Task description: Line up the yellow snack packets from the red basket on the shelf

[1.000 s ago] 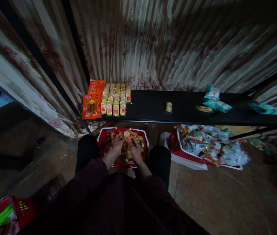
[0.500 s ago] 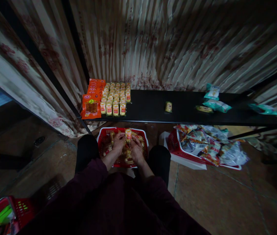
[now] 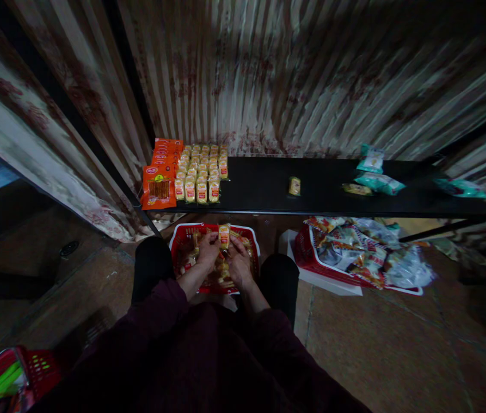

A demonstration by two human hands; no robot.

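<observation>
Over a red basket with a white rim (image 3: 257, 240), between my knees, I hold up a small yellow packaged snack cake (image 3: 224, 236), its red-printed label facing me. The fingers of my left hand (image 3: 208, 253) close on its left side, and those of my right hand (image 3: 239, 263) grip its right side. Loose yellowish packets (image 3: 223, 278) lie in the basket below my hands; their details are dim. Just ahead, matching snack cakes (image 3: 202, 189) stand upright in tight rows on a black shelf (image 3: 255, 189).
Orange snack bags (image 3: 159, 186) stand at the shelf's left end. A single yellow packet (image 3: 294, 186) and teal packets (image 3: 380, 183) lie farther right. Beside my right knee is another red basket (image 3: 307, 252) heaped with clear bags. A third basket (image 3: 43, 367) is at lower left.
The snack cake in my hands has risen slightly and stands more upright, its label showing more fully. Both hands stay over the basket, and the items on the shelf are unchanged.
</observation>
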